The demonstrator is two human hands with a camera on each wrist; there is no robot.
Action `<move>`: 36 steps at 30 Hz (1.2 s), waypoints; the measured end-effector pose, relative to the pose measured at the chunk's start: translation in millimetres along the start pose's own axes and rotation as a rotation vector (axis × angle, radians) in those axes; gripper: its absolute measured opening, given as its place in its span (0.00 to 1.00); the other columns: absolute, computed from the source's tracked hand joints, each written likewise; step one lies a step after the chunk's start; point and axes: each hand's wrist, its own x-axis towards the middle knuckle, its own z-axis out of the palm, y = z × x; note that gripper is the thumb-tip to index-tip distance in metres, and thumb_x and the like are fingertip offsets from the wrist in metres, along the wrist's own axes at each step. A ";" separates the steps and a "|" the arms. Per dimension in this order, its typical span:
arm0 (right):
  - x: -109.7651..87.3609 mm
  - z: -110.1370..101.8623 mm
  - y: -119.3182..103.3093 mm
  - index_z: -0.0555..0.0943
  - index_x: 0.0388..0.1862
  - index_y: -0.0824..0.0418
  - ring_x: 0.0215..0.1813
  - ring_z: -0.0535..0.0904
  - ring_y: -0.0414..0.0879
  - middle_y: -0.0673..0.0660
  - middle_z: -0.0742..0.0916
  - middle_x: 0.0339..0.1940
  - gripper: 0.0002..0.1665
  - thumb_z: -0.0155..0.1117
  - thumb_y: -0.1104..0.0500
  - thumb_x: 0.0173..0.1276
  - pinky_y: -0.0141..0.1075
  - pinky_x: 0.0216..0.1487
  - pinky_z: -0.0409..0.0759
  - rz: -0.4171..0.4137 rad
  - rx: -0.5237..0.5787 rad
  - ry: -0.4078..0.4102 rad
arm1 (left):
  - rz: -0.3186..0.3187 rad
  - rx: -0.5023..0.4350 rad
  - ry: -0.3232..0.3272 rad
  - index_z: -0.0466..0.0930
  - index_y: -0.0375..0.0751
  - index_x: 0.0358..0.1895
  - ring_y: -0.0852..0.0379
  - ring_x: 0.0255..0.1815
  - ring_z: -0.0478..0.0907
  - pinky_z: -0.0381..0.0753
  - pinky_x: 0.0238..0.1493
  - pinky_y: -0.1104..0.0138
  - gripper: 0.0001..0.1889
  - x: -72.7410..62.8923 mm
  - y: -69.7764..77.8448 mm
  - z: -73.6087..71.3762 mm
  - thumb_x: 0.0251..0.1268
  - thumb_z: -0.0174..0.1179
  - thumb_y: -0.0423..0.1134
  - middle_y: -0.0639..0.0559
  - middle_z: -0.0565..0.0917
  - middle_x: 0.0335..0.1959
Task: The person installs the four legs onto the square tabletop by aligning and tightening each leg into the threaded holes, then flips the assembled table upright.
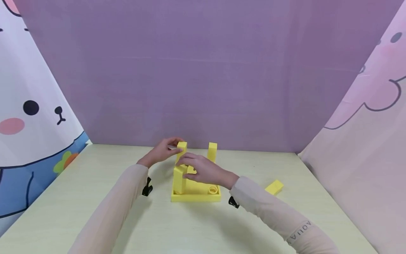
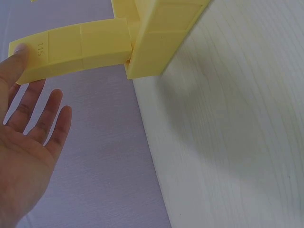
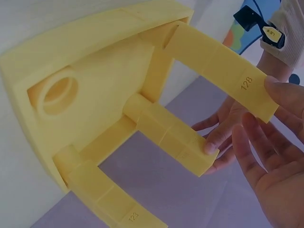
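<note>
So the square yellow base (image 1: pixel 196 198) sits rim-up on the desk (image 1: pixel 165 229), roughly mid-frame, with three chunky legs standing up from its corners. Near-left corner is the leg marked 128 (image 1: pixel 179 182). The right hand (image 1: pixel 206 170) has that one up by its top end, thumb on one face and fingertips round the other side, so it's pretty much closed on the leg.

Far-left corner is the leg marked 115 (image 2: pixel 66 47). The left hand (image 1: pixel 160 151) pinches its upper end between thumb and forefinger, while the other fingers spread loosely off it.

Far-right corner has the leg marked 123 (image 1: pixel 212 151), standing on its own behind the right hand. Near-right corner just shows a round socket (image 1: pixel 213 190), a raised ring tucked inside the rim.

There's also a loose yellow block (image 1: pixel 275 187) lying on the desk to the right, well apart from the base and just past the right sleeve (image 1: pixel 276 218), which has AQUA-something lettering on it. Left sleeve (image 1: pixel 111 208) is the same pale fabric, and a black clip (image 1: pixel 147 187) shows by that wrist.

Desk is pale wood grain. Plain purple sheet (image 1: pixel 203 70) behind it, cartoon-animal curtain (image 1: pixel 41 77) on the left, pinkish printed curtain (image 1: pixel 374 148) on the right.
</note>
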 end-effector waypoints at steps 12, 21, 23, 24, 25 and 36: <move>-0.5 12.7 -1.9 0.77 0.47 0.57 0.45 0.77 0.41 0.49 0.80 0.46 0.19 0.67 0.54 0.58 0.28 0.45 0.77 0.060 -0.093 0.133 | 0.009 -0.012 0.010 0.72 0.43 0.54 0.49 0.49 0.77 0.77 0.51 0.55 0.17 0.8 -2.9 -0.3 0.62 0.57 0.41 0.46 0.80 0.46; 0.0 10.0 -1.9 0.77 0.47 0.57 0.49 0.76 0.42 0.50 0.80 0.47 0.19 0.66 0.52 0.58 0.30 0.48 0.76 0.079 -0.116 0.117 | 0.016 -0.004 0.012 0.72 0.43 0.54 0.50 0.48 0.77 0.77 0.51 0.55 0.17 1.2 -2.5 0.2 0.62 0.57 0.41 0.46 0.80 0.46; 1.3 8.5 -1.0 0.77 0.48 0.56 0.50 0.76 0.41 0.50 0.80 0.48 0.19 0.66 0.53 0.59 0.31 0.50 0.76 0.072 -0.116 0.096 | 0.018 -0.006 0.012 0.73 0.43 0.54 0.50 0.48 0.77 0.77 0.51 0.55 0.17 1.4 -3.3 0.1 0.62 0.57 0.41 0.46 0.80 0.46; 1.8 7.7 -0.4 0.77 0.48 0.56 0.51 0.75 0.41 0.49 0.80 0.48 0.19 0.66 0.53 0.59 0.31 0.51 0.75 0.066 -0.115 0.085 | 0.018 -0.006 0.012 0.73 0.43 0.54 0.50 0.48 0.77 0.77 0.51 0.55 0.17 1.4 -3.7 0.0 0.62 0.57 0.41 0.47 0.80 0.46; 2.5 7.1 0.4 0.77 0.48 0.56 0.52 0.75 0.41 0.49 0.79 0.49 0.19 0.66 0.54 0.59 0.31 0.52 0.75 0.060 -0.109 0.073 | 0.018 -0.008 0.011 0.73 0.43 0.54 0.50 0.48 0.77 0.77 0.52 0.55 0.17 1.5 -3.9 -0.2 0.62 0.57 0.41 0.47 0.80 0.46; 6.1 2.8 4.4 0.76 0.50 0.57 0.55 0.74 0.41 0.49 0.80 0.51 0.19 0.65 0.59 0.59 0.30 0.54 0.74 -0.013 -0.042 0.009 | 0.019 -0.009 0.004 0.72 0.40 0.55 0.48 0.49 0.77 0.76 0.52 0.54 0.17 -1.2 2.6 -1.9 0.63 0.57 0.38 0.44 0.80 0.46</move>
